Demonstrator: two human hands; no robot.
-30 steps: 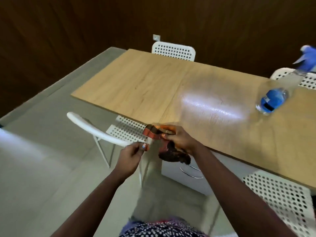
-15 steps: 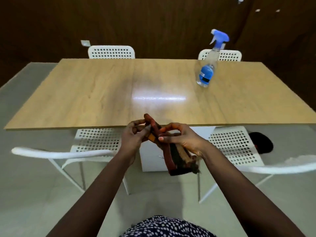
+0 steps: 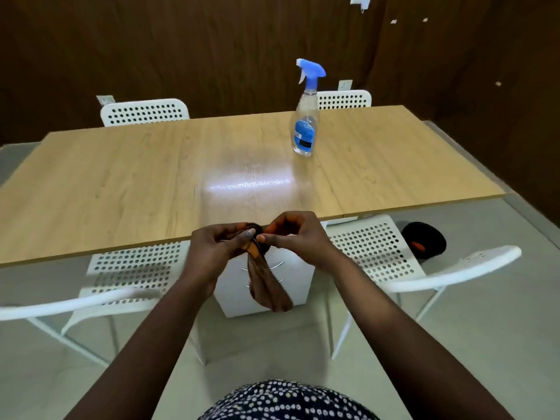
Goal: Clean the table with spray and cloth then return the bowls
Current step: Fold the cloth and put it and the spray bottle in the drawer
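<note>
A brown and orange cloth (image 3: 266, 283) hangs down from both my hands just in front of the near edge of the wooden table (image 3: 121, 183). My left hand (image 3: 215, 250) and my right hand (image 3: 300, 237) pinch its upper end together. A clear spray bottle (image 3: 305, 122) with a blue trigger and blue label stands upright on the far right part of the table, well beyond my hands. A dark round bowl-like thing (image 3: 424, 241) with an orange spot lies low at the right, beyond the right chair; what it rests on I cannot tell.
Two white perforated chairs (image 3: 136, 268) (image 3: 375, 247) are tucked in at the near side, and two more (image 3: 145, 112) (image 3: 344, 100) stand at the far side. A white cabinet (image 3: 285, 286) sits under the table. A dark wooden wall is behind.
The view has swung from the table's left end to face its middle, bringing the spray bottle into full view. The cloth now hangs longer from my hands.
</note>
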